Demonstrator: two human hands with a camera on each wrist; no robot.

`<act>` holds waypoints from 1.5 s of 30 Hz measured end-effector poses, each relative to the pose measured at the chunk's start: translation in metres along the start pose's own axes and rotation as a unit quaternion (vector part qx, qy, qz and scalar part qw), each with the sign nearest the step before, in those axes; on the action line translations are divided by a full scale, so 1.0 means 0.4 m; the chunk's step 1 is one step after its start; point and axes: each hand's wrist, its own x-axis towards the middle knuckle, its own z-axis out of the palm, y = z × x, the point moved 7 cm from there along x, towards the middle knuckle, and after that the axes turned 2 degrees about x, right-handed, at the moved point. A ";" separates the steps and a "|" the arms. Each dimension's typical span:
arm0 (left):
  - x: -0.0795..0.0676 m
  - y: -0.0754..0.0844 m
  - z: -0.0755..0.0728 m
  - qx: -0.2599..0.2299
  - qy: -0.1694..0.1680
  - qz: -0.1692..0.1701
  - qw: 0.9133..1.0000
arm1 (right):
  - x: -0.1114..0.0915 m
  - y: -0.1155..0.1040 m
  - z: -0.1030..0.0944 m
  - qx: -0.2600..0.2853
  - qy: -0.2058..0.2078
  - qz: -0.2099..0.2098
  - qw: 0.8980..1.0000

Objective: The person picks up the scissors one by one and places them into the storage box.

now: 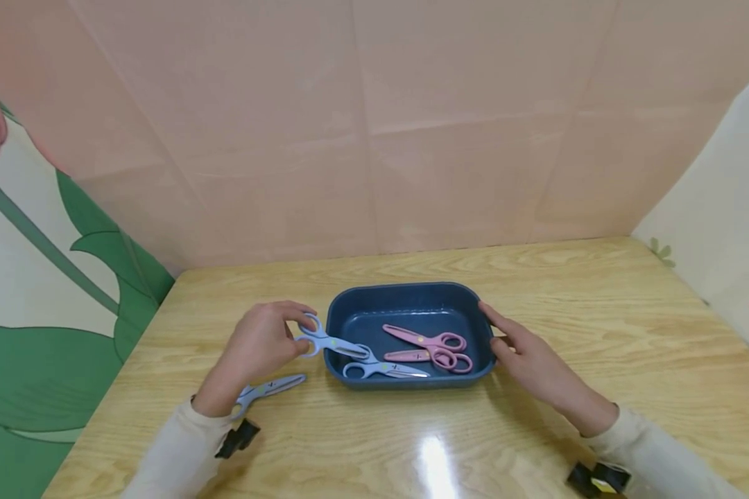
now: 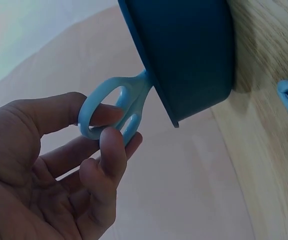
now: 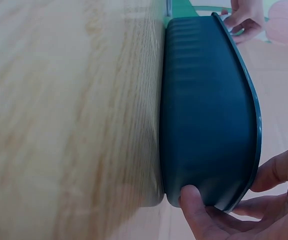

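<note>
In the head view, my left hand (image 1: 265, 346) pinches light-blue scissors (image 1: 343, 346) by the finger loops, their blades reaching over the left rim of a dark blue tray (image 1: 406, 383). Up close in the left wrist view, thumb and fingers grip the scissors (image 2: 139, 95) at the loops beside the tray wall (image 2: 189, 60). Inside the tray lie light-blue scissors (image 1: 374, 367), overlapped by the held ones, and two pink scissors (image 1: 421, 338) partly across each other. My right hand (image 1: 530, 364) holds the tray's right end, its thumb against the outer wall (image 3: 204, 110).
Another pair of blue scissors (image 1: 274, 387) lies on the wooden table (image 1: 349, 443) left of the tray, partly hidden by my left wrist. Behind the table rises a pinkish wall covering (image 1: 374, 138), with a leaf-patterned panel (image 1: 100, 277) at left.
</note>
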 end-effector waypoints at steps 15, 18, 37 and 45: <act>0.013 0.012 0.023 0.030 0.018 0.001 0.999 | 0.000 0.000 0.002 -0.009 0.002 -0.003 1.000; 0.014 0.014 0.027 0.035 0.021 0.001 0.999 | 0.000 0.001 0.002 -0.010 0.001 -0.003 1.000; 0.017 0.015 0.039 -0.002 0.017 -0.011 1.000 | 0.001 0.004 0.004 -0.003 -0.004 0.011 1.000; 0.018 0.013 0.042 -0.015 0.019 -0.011 1.000 | 0.000 -0.001 0.002 -0.009 0.000 0.002 1.000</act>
